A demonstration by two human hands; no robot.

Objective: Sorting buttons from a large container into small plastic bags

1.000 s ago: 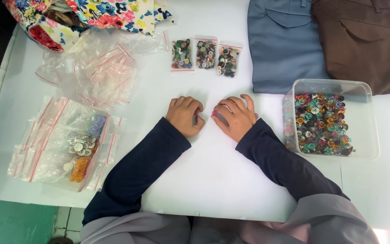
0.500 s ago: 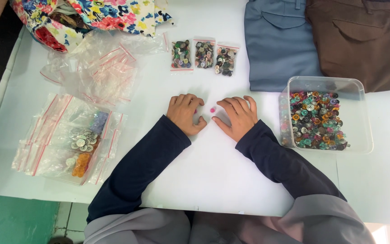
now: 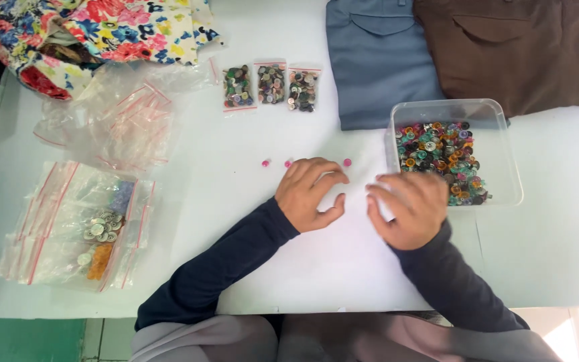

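Pink buttons (image 3: 347,162): 3 loose by the left hand (image 3: 311,194).
Left curled, holding nothing; right hand (image 3: 407,208) seemingly pinches a clear bag (image 3: 378,198). A sleeve sweep could roll them toward the table (image 3: 236,268) edge.

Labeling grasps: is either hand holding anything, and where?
Right hand seems to pinch a small clear plastic bag at its edge, blurred. Left hand holds nothing visible.

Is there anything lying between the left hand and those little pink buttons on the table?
Nothing visible. The left hand rests on the white table, and the three pink buttons lie just beyond its fingertips on bare tabletop. The filled button bags sit farther back, and the clear button tub is off to the right.
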